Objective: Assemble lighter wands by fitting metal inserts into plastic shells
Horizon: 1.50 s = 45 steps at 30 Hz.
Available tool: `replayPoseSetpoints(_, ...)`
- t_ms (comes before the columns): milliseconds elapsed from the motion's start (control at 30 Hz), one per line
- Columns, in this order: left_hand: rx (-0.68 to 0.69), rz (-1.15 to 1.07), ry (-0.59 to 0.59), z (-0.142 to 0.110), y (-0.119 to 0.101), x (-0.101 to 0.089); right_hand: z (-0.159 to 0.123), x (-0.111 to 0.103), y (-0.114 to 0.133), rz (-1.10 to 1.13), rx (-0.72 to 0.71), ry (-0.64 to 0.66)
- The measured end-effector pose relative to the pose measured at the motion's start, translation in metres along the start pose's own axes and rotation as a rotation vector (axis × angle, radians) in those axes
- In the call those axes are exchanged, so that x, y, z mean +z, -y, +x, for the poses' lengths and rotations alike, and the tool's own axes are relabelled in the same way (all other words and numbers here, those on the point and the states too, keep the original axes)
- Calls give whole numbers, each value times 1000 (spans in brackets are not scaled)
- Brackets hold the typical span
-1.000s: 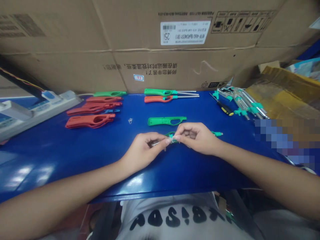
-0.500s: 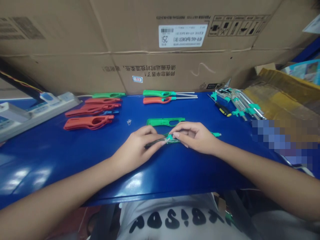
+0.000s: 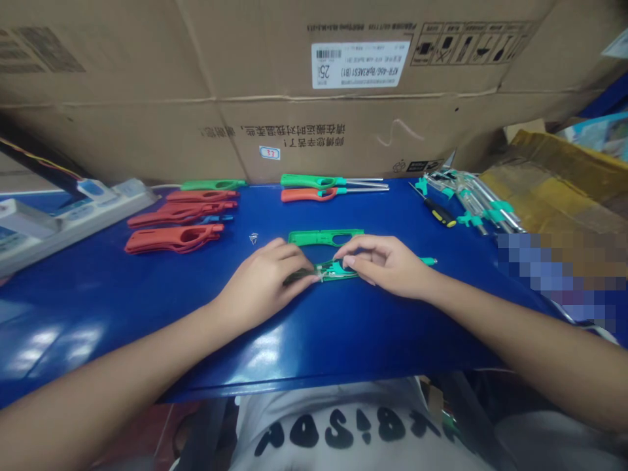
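Green plastic forms the open lighter shell [image 3: 346,278] lying on the blue table [image 3: 343,340] in the head view, between the two hands, which stand apart. The left hand [image 3: 265,275] pinches a dark insert [image 3: 308,270], mostly hidden, at the shell's left end. The right hand [image 3: 392,268] has its fingertips at a teal piece [image 3: 335,268] inside; whether they grip it, I cannot tell. Just beyond lies a second green half [image 3: 316,237], with small screws [image 3: 253,238] to its left and a screwdriver [image 3: 440,213] farther right.
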<state>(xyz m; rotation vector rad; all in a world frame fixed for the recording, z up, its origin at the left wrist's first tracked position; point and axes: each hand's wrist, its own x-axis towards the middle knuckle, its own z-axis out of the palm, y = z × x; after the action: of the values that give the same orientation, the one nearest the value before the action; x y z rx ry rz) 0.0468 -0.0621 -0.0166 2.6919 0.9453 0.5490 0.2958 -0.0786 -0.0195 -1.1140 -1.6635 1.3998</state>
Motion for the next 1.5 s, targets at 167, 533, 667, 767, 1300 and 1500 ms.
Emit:
replayPoseSetpoints(167,-59,-47,48,-2,-3,-6,0,0,0,1,7,-2)
replayPoseSetpoints(533,-184,-271,92,3,3,-13,-1,-1,0,-47,-26,4)
replayPoseSetpoints(667,-175,-256,74,2,2,-14,-4,0,-1,-275,-224,-61)
replayPoseSetpoints(767,-175,-223,78,1,1,-16,-6,-1,-2,-558,-468,-93)
replayPoseSetpoints(1300,-103,-111,145,0,4,-19,-13,-2,0,-1186,-600,220)
replayPoseSetpoints(1500,-106,-20,182,-1,1,-19,-18,9,2,-1348,-577,191)
